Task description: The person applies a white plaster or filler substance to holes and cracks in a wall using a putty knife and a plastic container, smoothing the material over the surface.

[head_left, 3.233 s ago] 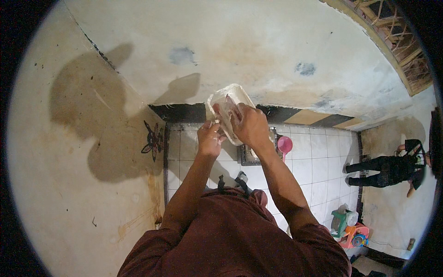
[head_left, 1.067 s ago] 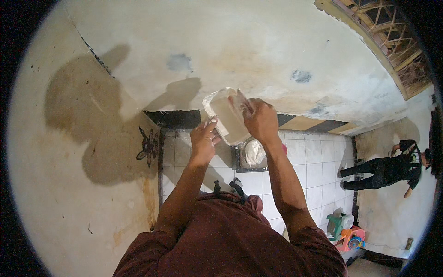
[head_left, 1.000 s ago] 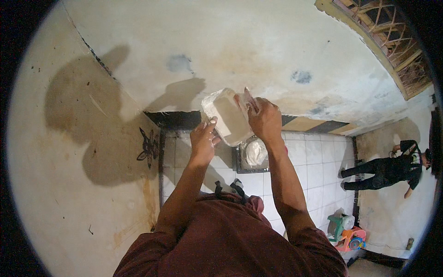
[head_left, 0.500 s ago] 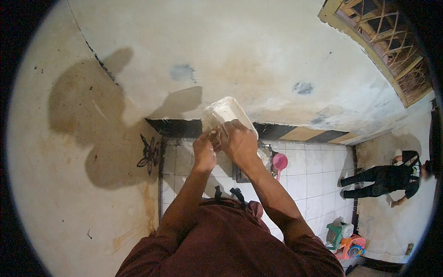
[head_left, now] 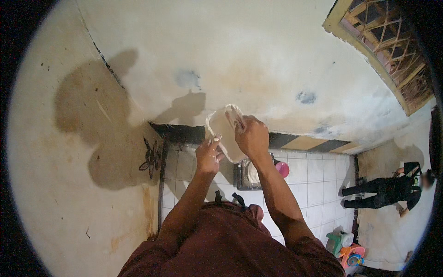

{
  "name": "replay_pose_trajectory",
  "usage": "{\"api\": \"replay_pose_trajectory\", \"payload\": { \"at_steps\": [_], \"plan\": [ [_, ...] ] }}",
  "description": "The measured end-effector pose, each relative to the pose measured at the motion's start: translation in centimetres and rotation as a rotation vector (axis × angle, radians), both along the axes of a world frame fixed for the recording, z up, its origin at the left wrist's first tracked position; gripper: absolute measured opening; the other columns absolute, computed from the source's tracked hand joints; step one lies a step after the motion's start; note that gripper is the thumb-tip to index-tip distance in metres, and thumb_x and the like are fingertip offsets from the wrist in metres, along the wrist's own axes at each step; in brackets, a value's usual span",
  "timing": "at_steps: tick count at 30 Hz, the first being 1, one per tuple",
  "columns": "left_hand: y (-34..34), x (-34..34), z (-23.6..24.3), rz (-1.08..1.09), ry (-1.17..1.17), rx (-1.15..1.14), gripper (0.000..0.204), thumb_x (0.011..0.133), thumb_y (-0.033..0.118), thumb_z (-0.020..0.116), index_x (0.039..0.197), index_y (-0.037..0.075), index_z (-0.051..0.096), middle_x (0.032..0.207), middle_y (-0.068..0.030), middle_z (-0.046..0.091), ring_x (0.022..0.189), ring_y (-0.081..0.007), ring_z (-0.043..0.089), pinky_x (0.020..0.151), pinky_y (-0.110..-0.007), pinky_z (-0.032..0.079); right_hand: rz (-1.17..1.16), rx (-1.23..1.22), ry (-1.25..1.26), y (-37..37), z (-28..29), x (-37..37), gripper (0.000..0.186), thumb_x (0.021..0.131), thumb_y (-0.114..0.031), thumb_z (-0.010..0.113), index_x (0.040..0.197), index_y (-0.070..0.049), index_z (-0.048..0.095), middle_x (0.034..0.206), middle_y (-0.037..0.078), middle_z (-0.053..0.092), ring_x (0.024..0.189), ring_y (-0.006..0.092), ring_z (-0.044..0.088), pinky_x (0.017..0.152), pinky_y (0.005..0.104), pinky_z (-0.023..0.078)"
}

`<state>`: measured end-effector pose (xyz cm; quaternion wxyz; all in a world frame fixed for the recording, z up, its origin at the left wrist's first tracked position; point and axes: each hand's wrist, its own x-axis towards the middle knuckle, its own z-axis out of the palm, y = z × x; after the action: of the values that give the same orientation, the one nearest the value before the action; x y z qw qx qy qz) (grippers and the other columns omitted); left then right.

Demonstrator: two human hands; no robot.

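In front of my chest, my left hand [head_left: 209, 154] is closed on the near left rim of a shallow off-white plastic container [head_left: 222, 131], thumb uppermost. White paste coats the container's rim and my left fingers. My right hand [head_left: 254, 137] is closed like a fist over the container's right side. A thin flat piece [head_left: 234, 115], apparently a scraper blade, sticks out of it against the far inner end of the container; its exact kind is unclear. Below, on the white tiles, a dark-edged tray [head_left: 250, 177] with whitish matter is partly covered by my right forearm.
A pink dipper [head_left: 282, 169] lies beside the tray. The stained wall [head_left: 240, 60] rises ahead, striped along its foot. At right stands a person in dark clothes [head_left: 383, 187]. Green and orange items [head_left: 346, 247] sit on the floor at lower right; a latticed window [head_left: 383, 41] is upper right.
The container has tipped so its inside now shows. My right hand has shifted right, away from my left hand, and the flat piece has come into view above it.
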<state>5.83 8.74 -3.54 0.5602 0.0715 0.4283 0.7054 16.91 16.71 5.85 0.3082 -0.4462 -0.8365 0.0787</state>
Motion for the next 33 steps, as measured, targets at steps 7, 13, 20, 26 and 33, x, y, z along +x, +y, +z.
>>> {"api": "replay_pose_trajectory", "payload": {
  "at_steps": [7,13,20,26,33],
  "plan": [
    [-0.3,-0.2,-0.2,-0.003,-0.032,0.041,0.033,0.083,0.021,0.069,0.108,0.005,0.056,0.098,-0.0058,0.059,0.085,-0.0183,0.061,0.066,-0.031,0.051,-0.049,-0.08,-0.01,0.6,0.6,0.1,0.02,0.079,-0.022,0.06,0.082,-0.003,0.064,0.081,0.023,0.063,0.072,0.0407,0.063,0.066,0.0472,0.052],
    [-0.5,0.2,0.4,0.056,-0.015,0.006,0.034,0.083,0.022,0.069,0.109,0.005,0.055,0.096,-0.0056,0.059,0.082,-0.0193,0.062,0.064,-0.032,0.05,-0.01,-0.198,-0.015,-0.7,0.6,-0.6,0.024,0.081,-0.025,0.06,0.082,-0.001,0.064,0.079,0.024,0.063,0.075,0.0429,0.062,0.07,0.0502,0.05],
    [-0.7,0.3,-0.5,-0.004,0.001,0.034,0.034,0.083,0.022,0.068,0.109,0.004,0.055,0.096,-0.0068,0.059,0.083,-0.0208,0.063,0.065,-0.032,0.052,-0.178,-0.147,0.047,0.1,-1.2,0.7,0.019,0.078,-0.019,0.062,0.077,0.0,0.065,0.075,0.027,0.062,0.073,0.044,0.061,0.065,0.0475,0.05],
    [-0.6,1.3,0.6,0.069,-0.087,0.073,0.034,0.084,0.021,0.067,0.11,0.003,0.055,0.097,-0.007,0.059,0.086,-0.0217,0.063,0.065,-0.032,0.053,-0.212,-0.067,0.021,0.3,0.1,3.0,0.02,0.078,-0.02,0.062,0.08,-0.001,0.066,0.072,0.025,0.061,0.072,0.0434,0.061,0.066,0.0474,0.05],
    [-1.2,1.7,-1.3,0.036,-0.06,-0.059,0.035,0.084,0.022,0.067,0.112,0.004,0.055,0.101,-0.0073,0.06,0.088,-0.0227,0.062,0.068,-0.034,0.052,-0.098,-0.151,0.025,-2.3,0.2,2.1,0.024,0.079,-0.023,0.059,0.075,0.001,0.064,0.07,0.026,0.061,0.067,0.0432,0.062,0.063,0.0486,0.051]
  ]
}}
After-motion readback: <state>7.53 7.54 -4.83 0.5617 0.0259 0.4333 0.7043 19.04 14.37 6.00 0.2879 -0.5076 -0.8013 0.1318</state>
